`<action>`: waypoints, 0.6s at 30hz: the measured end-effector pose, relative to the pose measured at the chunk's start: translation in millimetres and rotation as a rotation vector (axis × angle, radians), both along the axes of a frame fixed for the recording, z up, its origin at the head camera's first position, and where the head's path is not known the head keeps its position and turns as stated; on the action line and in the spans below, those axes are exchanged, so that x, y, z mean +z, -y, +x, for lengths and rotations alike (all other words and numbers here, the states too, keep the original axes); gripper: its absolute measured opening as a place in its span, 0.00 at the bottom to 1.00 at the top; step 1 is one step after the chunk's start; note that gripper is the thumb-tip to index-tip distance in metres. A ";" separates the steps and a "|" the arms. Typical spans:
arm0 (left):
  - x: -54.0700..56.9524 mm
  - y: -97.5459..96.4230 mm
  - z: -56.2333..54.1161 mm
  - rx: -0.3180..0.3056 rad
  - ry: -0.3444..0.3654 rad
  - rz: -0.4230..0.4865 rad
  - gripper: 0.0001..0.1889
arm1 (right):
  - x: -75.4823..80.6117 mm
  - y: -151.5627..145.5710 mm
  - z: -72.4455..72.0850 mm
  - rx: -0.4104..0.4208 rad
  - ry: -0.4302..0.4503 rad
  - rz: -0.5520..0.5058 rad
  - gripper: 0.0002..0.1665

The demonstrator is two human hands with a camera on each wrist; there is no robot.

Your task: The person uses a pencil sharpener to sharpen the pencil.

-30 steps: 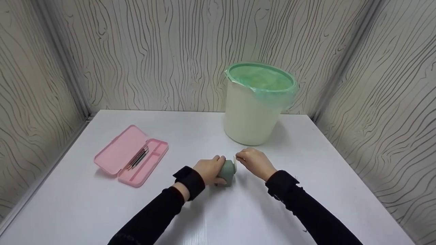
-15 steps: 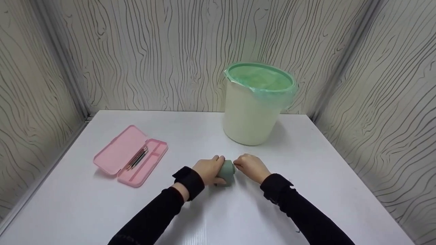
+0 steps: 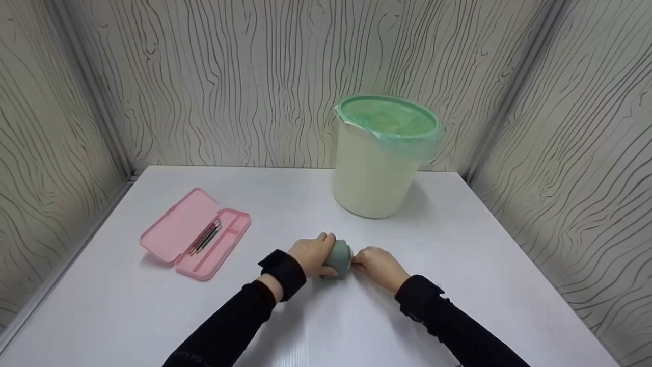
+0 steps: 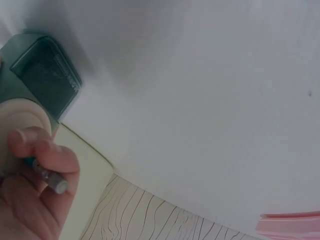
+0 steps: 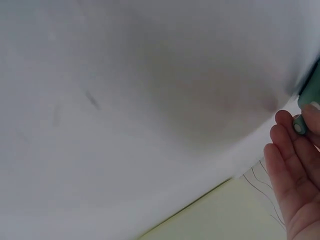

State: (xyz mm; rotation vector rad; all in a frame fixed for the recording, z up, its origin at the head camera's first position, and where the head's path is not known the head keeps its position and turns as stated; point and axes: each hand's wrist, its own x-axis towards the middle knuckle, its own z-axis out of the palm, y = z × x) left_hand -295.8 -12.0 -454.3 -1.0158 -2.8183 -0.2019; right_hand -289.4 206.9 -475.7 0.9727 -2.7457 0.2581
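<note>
A green crank pencil sharpener (image 3: 338, 259) lies on the white table in front of me. My left hand (image 3: 308, 257) grips its body from the left, thumb and fingers around it. In the left wrist view, the sharpener shows a dark see-through shavings drawer (image 4: 49, 75) and a round cream part (image 4: 20, 120). A pencil's eraser end (image 4: 59, 184) pokes out between curled fingers there, its other end hidden. On the sharpener's right side my right hand (image 3: 379, 266) pinches the small teal crank knob (image 5: 300, 125) between thumb and fingertip.
Left of the hands a pink pencil case (image 3: 214, 260) lies open, with several pencils (image 3: 206, 238) inside. Behind the hands stands a tall cream bin (image 3: 374, 176) with a green rim and liner. Wood-patterned walls (image 3: 244, 81) enclose the table at the back and sides.
My right hand has moved down toward me at the sharpener's right side, from a higher spot one second ago. The left hand and the sharpener have stayed in place.
</note>
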 end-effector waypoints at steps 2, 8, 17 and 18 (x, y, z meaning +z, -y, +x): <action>0.3 0.6 0.4 0.001 -0.002 -0.007 0.33 | 0.1 -0.7 3.2 0.024 -0.008 0.001 0.06; 0.3 1.1 1.4 0.005 -0.013 -0.005 0.32 | 4.8 -5.4 14.5 0.070 -0.023 -0.012 0.06; 1.8 -1.0 1.0 0.017 0.010 -0.010 0.33 | 16.6 -11.1 28.2 0.100 -0.021 -0.068 0.04; 1.7 -1.4 0.5 0.022 0.012 -0.019 0.33 | 18.0 -11.6 28.7 0.105 -0.024 -0.072 0.04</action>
